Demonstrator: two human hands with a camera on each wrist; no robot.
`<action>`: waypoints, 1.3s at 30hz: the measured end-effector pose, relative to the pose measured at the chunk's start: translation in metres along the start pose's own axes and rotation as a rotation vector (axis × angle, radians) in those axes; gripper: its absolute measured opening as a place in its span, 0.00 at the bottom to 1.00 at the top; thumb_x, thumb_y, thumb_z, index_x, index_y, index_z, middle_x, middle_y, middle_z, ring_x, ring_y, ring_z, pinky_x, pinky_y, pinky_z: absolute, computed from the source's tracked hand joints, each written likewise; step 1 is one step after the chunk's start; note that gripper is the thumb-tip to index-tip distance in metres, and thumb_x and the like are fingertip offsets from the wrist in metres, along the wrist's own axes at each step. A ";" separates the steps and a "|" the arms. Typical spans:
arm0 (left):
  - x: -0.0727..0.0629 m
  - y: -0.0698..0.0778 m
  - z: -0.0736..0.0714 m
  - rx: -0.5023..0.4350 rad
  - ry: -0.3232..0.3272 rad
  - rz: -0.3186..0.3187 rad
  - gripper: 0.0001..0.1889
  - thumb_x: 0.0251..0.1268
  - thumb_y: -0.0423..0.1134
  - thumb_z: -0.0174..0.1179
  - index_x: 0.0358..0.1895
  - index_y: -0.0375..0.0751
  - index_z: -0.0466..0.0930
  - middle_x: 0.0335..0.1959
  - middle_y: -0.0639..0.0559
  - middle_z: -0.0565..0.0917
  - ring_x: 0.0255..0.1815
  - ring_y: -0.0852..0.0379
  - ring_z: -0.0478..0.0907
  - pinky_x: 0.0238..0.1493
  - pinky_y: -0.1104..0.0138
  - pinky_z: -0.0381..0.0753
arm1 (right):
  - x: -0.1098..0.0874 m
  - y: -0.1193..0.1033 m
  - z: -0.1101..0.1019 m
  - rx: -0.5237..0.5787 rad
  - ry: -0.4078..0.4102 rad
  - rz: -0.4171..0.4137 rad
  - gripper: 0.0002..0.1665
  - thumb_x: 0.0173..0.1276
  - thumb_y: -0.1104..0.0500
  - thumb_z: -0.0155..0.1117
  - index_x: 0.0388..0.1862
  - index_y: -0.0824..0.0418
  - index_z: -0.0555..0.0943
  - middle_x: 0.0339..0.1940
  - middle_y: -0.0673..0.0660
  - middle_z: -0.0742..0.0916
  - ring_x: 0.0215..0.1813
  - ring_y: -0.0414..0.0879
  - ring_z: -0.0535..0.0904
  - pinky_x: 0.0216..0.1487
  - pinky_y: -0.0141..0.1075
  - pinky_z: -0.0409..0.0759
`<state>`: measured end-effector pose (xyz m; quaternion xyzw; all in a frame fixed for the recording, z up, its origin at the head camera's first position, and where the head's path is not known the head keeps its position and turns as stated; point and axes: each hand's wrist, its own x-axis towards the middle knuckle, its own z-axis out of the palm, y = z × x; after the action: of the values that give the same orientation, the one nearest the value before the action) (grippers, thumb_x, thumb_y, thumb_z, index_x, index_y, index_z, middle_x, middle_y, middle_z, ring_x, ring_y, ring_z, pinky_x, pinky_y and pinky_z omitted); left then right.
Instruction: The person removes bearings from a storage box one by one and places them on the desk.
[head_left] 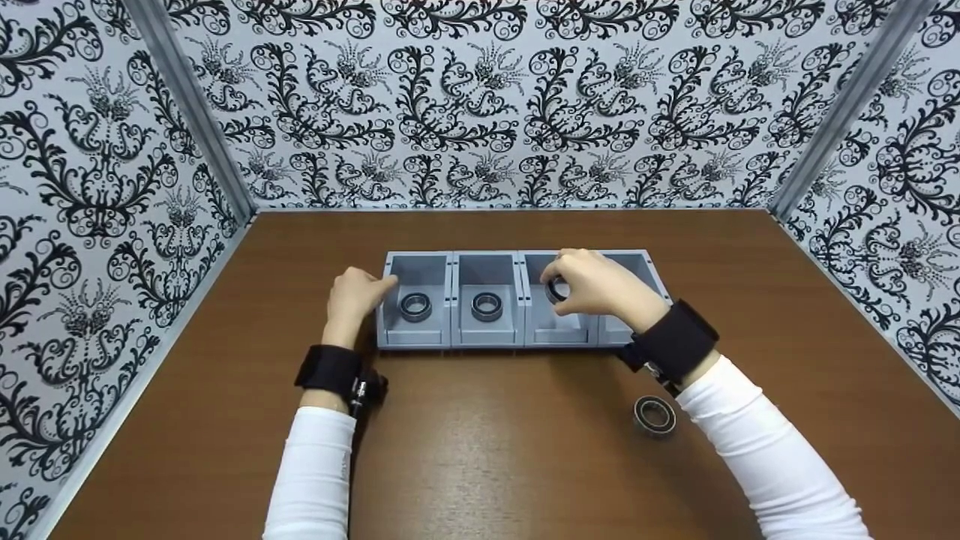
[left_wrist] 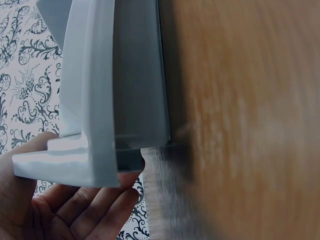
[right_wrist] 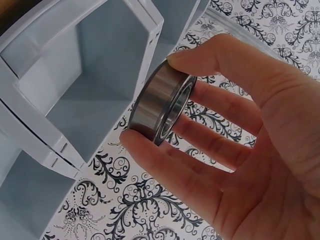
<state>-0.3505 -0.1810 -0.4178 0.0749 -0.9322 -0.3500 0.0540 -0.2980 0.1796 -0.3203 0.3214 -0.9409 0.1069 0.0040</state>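
My right hand (head_left: 600, 289) pinches a ball bearing (right_wrist: 162, 102) between thumb and fingertips, above the third compartment from the left in a row of joined grey bins (head_left: 487, 347). In the right wrist view the bearing is tilted, its steel outer ring facing the bin openings. At the row's left end, my left hand (head_left: 352, 296) grips the side wall of the leftmost bin (left_wrist: 90, 100), thumb at the rim and fingers on the outside. One bearing (head_left: 415, 307) lies in the first compartment and another bearing (head_left: 487, 306) in the second. The right hand and wrist partly cover the fourth compartment.
A loose bearing (head_left: 655, 416) lies on the brown table (head_left: 480, 435), beside the right forearm. Patterned panels (head_left: 487, 97) with grey corner posts (head_left: 847, 105) enclose the table at the back and sides. Both wrists wear black straps (head_left: 675, 341) with small cameras.
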 end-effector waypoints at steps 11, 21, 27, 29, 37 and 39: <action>0.000 0.003 -0.001 -0.004 -0.011 -0.026 0.25 0.67 0.56 0.65 0.14 0.47 0.76 0.23 0.51 0.80 0.29 0.50 0.75 0.29 0.61 0.69 | -0.009 -0.007 -0.001 -0.013 -0.004 0.011 0.21 0.56 0.65 0.76 0.51 0.67 0.88 0.49 0.64 0.86 0.51 0.59 0.81 0.54 0.54 0.80; -0.002 0.002 0.000 -0.011 -0.012 -0.022 0.27 0.68 0.56 0.65 0.11 0.50 0.71 0.20 0.52 0.78 0.27 0.51 0.74 0.28 0.62 0.68 | -0.017 -0.012 0.001 -0.009 0.005 0.003 0.22 0.56 0.65 0.75 0.52 0.67 0.88 0.49 0.64 0.86 0.47 0.59 0.83 0.50 0.53 0.82; -0.001 0.002 -0.001 -0.017 -0.010 -0.019 0.27 0.67 0.55 0.65 0.11 0.50 0.70 0.17 0.54 0.75 0.27 0.51 0.72 0.28 0.61 0.67 | -0.020 -0.013 0.002 -0.019 0.017 -0.016 0.21 0.56 0.65 0.75 0.51 0.67 0.88 0.48 0.64 0.86 0.46 0.57 0.82 0.49 0.53 0.82; -0.002 0.002 -0.001 -0.017 -0.006 -0.020 0.27 0.67 0.55 0.66 0.11 0.50 0.71 0.19 0.53 0.77 0.28 0.50 0.73 0.29 0.61 0.67 | -0.021 -0.014 0.002 -0.014 0.018 -0.018 0.21 0.56 0.65 0.75 0.51 0.67 0.88 0.47 0.63 0.86 0.47 0.57 0.82 0.50 0.53 0.82; -0.002 0.003 -0.001 -0.017 -0.002 -0.015 0.28 0.67 0.55 0.65 0.10 0.50 0.70 0.19 0.53 0.76 0.28 0.50 0.73 0.27 0.61 0.67 | -0.026 -0.017 0.003 -0.010 0.025 -0.035 0.21 0.55 0.65 0.74 0.50 0.66 0.88 0.47 0.63 0.86 0.49 0.58 0.82 0.51 0.55 0.81; -0.002 0.004 -0.001 -0.017 -0.003 -0.018 0.28 0.67 0.55 0.65 0.10 0.50 0.69 0.19 0.54 0.74 0.28 0.50 0.73 0.27 0.61 0.67 | -0.027 -0.018 0.004 -0.013 0.027 -0.032 0.20 0.55 0.65 0.74 0.50 0.65 0.89 0.48 0.63 0.86 0.48 0.58 0.83 0.49 0.55 0.82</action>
<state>-0.3487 -0.1784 -0.4147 0.0826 -0.9286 -0.3583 0.0501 -0.2658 0.1815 -0.3223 0.3350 -0.9361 0.1052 0.0205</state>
